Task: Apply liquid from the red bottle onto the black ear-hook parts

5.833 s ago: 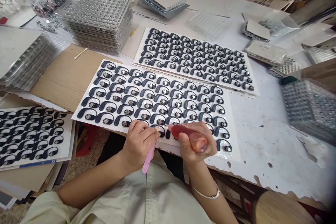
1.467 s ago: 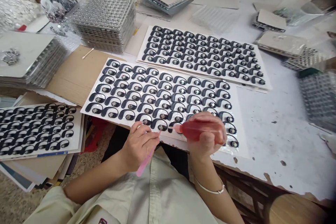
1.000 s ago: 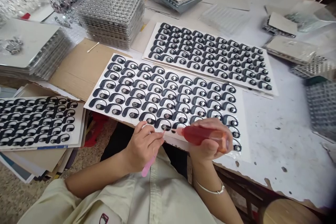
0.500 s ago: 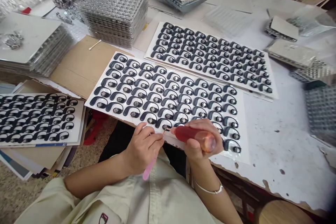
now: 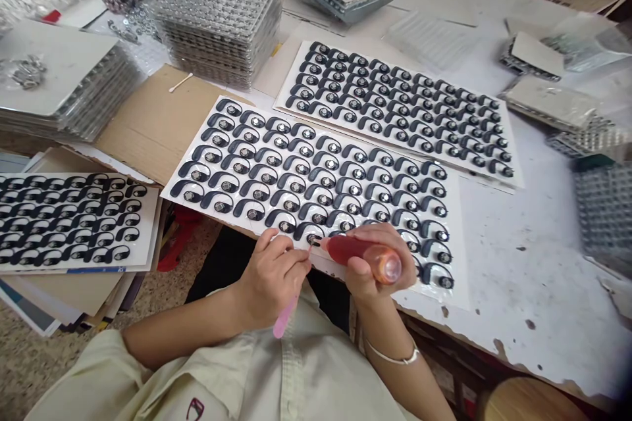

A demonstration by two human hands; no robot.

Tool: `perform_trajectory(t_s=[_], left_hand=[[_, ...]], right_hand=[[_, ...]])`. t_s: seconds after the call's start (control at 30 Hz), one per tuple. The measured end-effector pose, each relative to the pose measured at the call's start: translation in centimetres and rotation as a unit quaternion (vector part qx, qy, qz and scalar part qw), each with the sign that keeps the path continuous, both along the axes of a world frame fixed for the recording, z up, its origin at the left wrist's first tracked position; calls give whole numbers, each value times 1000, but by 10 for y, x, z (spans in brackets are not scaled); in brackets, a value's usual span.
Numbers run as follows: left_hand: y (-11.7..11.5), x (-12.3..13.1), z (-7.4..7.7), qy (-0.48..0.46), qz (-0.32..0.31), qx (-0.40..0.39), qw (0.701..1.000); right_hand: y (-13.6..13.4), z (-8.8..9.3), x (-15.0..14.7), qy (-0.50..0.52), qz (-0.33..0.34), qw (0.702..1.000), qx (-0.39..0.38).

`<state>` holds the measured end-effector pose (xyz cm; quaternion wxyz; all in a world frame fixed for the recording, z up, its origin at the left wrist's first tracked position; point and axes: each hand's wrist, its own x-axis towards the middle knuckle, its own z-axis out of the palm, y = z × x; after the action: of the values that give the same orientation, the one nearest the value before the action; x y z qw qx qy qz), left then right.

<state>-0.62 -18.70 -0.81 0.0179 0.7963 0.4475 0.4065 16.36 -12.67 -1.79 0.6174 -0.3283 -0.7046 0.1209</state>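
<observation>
My left hand (image 5: 271, 273) is closed round a thin pink stick (image 5: 285, 316), its tip resting at the near edge of a white sheet (image 5: 457, 237) covered with rows of black ear-hook parts. Close on the right, my right hand (image 5: 378, 263) grips a red squeeze bottle (image 5: 363, 254), nozzle pointing left at the same part in the nearest row. The two tips almost touch.
A second sheet of black parts (image 5: 399, 105) lies behind the first, a third (image 5: 69, 220) at the left on stacked card. Stacks of clear blister trays (image 5: 217, 16) stand at the back left, more trays (image 5: 600, 210) at the right. Brown cardboard (image 5: 148, 122) holds a cotton swab (image 5: 180, 83). The chipped table edge (image 5: 518, 355) runs near right.
Both hands stayed at the near row of the front sheet. The bottle's rear end swung toward me, and the view shifted slightly.
</observation>
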Motion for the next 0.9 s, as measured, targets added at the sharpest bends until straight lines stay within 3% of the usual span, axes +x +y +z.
perform_trajectory(t_s=[0.9], left_hand=[[0,-1,0,-5,-5,-11,1000]], right_hand=[[-2,-2,4,-35,-32,998,39]])
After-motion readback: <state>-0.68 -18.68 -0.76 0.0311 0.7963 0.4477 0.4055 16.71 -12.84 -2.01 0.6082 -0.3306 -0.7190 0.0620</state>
